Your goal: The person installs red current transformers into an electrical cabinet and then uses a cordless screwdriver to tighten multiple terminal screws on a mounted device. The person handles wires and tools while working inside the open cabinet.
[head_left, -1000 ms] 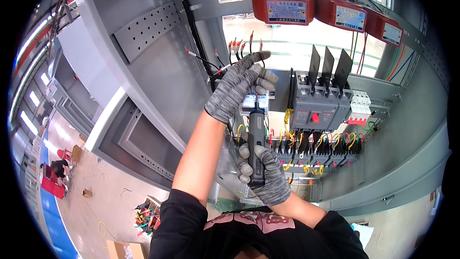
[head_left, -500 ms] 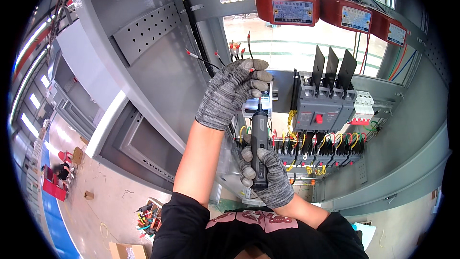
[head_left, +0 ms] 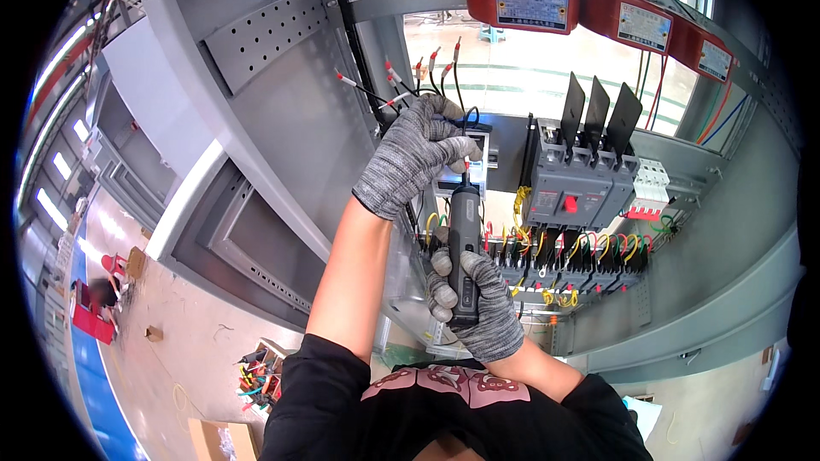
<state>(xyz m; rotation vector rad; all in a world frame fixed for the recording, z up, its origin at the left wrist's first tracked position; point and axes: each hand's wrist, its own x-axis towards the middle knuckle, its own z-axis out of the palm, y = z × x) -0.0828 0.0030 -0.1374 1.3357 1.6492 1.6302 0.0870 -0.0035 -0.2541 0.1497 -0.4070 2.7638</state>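
My left hand (head_left: 414,154), in a grey knit glove, pinches a thin black wire (head_left: 471,117) that loops above its fingertips. Just below those fingers is the tip of a black electric screwdriver (head_left: 465,239), pointing up at a small white and blue device (head_left: 475,172). My gloved right hand (head_left: 483,303) is wrapped around the screwdriver's body. The exact contact between tip, wire and device is partly hidden by my left fingers. Several loose black wires with red and white ends (head_left: 434,61) stick up behind my left hand.
A large grey circuit breaker (head_left: 564,192) with black upright barriers stands right of my hands, beside a white small breaker (head_left: 649,189). Red current transformers (head_left: 521,2) hang above. A grey cabinet frame (head_left: 248,119) borders the left. A box of tools (head_left: 263,376) sits on the floor.
My left fingers have moved down to the screwdriver tip, bending the black wire into a loop. More of the loose wires show. My right hand and the screwdriver have risen slightly.
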